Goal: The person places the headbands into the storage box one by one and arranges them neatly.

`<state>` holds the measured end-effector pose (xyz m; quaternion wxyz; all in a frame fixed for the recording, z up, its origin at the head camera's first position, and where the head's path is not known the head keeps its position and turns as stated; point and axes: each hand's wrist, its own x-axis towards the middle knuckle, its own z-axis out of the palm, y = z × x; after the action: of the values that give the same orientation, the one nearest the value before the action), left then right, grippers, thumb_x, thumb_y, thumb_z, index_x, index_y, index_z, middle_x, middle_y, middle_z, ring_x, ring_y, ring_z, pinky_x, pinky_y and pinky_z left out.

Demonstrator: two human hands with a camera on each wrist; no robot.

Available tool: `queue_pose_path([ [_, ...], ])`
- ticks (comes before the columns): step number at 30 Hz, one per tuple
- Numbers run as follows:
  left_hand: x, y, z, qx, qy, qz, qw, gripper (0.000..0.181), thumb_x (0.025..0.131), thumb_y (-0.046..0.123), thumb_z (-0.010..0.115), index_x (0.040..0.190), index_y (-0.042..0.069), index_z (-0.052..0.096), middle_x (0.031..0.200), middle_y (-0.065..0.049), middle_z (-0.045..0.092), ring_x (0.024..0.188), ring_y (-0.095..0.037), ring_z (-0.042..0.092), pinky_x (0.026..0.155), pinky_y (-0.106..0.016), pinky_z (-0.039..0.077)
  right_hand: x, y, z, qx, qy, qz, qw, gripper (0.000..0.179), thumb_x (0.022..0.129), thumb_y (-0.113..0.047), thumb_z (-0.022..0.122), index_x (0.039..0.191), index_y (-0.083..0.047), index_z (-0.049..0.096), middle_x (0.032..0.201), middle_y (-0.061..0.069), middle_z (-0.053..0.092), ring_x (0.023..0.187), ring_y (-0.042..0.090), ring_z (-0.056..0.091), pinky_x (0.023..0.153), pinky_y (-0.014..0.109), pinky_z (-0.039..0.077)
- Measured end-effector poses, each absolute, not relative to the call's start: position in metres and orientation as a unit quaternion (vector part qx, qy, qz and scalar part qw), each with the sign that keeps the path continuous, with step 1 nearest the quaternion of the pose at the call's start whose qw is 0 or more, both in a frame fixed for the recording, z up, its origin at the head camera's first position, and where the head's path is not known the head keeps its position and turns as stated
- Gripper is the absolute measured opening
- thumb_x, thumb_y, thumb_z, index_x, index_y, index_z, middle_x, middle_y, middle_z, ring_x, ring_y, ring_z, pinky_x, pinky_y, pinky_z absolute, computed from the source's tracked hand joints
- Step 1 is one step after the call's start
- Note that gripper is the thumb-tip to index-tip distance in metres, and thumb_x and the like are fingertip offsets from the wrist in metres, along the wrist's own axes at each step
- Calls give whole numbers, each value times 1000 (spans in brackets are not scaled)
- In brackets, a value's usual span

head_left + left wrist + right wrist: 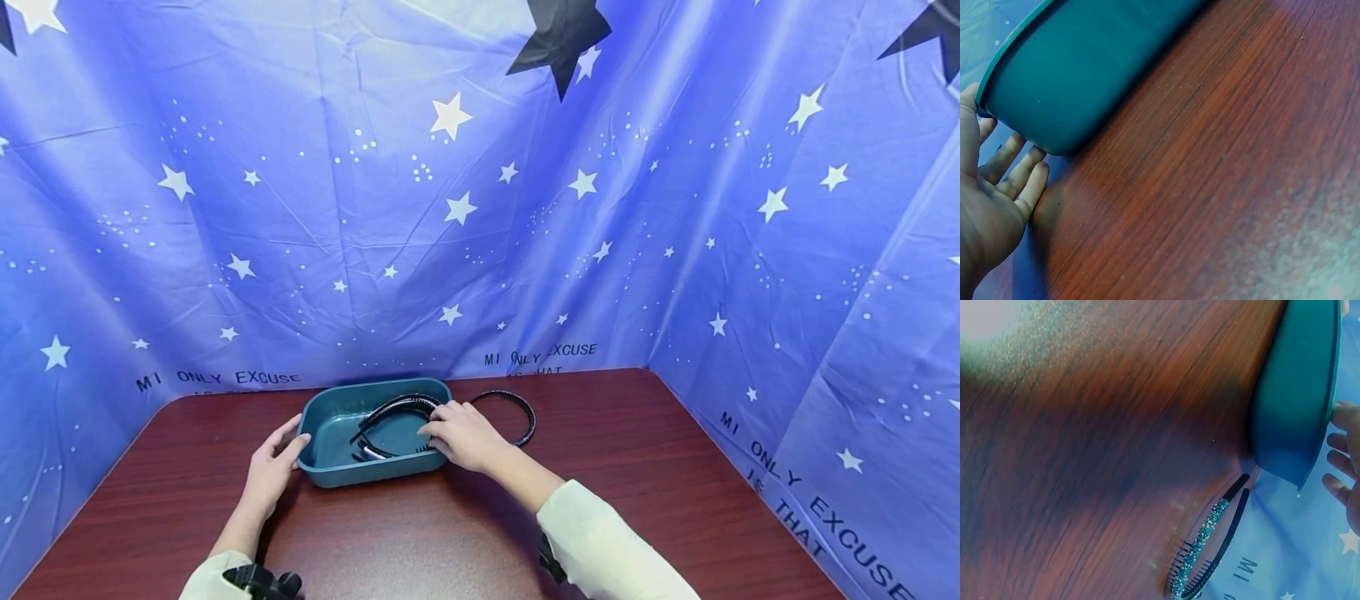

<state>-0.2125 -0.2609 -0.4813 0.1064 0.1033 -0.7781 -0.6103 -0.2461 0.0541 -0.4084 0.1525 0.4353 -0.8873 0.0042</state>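
Observation:
A teal plastic basin (375,476) stands on the table with several black headbands (401,403) inside, one of which has a shiny silver section. My left hand (268,473) holds the basin's left end, thumb over the rim and fingers against the outer wall. Over the right end reaches my right hand (467,437), its fingers beside the headbands; in the right wrist view they are loosely bent at the rim, with nothing visible between them. Right of the basin, a black headband (1200,540) with comb teeth and glittering beads lies on the table, partly hidden by the right hand in the head view.
The table (420,542) has a dark red wood grain. Blue cloth (390,208) with white stars and lettering hangs behind and along both sides, meeting the table edges. Each wrist carries a black strapped-on device (262,581).

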Motion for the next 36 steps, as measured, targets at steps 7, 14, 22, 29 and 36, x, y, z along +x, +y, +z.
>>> queue_pose_path([
  [7, -213, -261, -482, 104, -777, -612, 106, 53, 94, 35, 54, 141, 13, 41, 115, 8, 49, 83, 11, 52, 69, -14, 51, -249, 59, -408, 426, -886, 16, 181, 22, 88, -27, 63, 110, -25, 68, 105, -5, 63, 97, 15, 55, 77, 28, 43],
  [14, -213, -261, -482, 99, -781, -608, 103, 53, 96, 35, 52, 142, 13, 40, 132, -13, 45, 83, 12, 50, 69, -14, 50, -253, 68, -406, 401, -895, 39, 192, 22, 88, -29, 64, 109, -24, 68, 103, -4, 63, 94, 15, 57, 78, 30, 44],
  [22, -213, -262, -482, 95, -782, -607, 102, 54, 96, 36, 51, 143, 13, 39, 134, -15, 45, 83, 13, 50, 69, -13, 49, -259, 82, -404, 357, -914, 61, 184, 23, 88, -29, 63, 110, -23, 68, 104, -2, 63, 94, 17, 57, 78, 34, 44],
  [29, -214, -261, -482, 98, -780, -608, 109, 53, 94, 36, 54, 141, 14, 42, 121, 0, 49, 83, 10, 53, 69, -15, 51, -266, 98, -403, 324, -925, 88, 179, 22, 89, -28, 62, 108, -20, 68, 102, 1, 64, 96, 21, 58, 77, 37, 45],
  [36, -212, -261, -482, 101, -781, -607, 110, 53, 94, 36, 54, 141, 14, 42, 115, 7, 50, 83, 9, 54, 69, -15, 51, -271, 119, -408, 296, -933, 107, 176, 23, 87, -26, 65, 107, -15, 69, 102, 4, 64, 96, 25, 59, 77, 40, 45],
])
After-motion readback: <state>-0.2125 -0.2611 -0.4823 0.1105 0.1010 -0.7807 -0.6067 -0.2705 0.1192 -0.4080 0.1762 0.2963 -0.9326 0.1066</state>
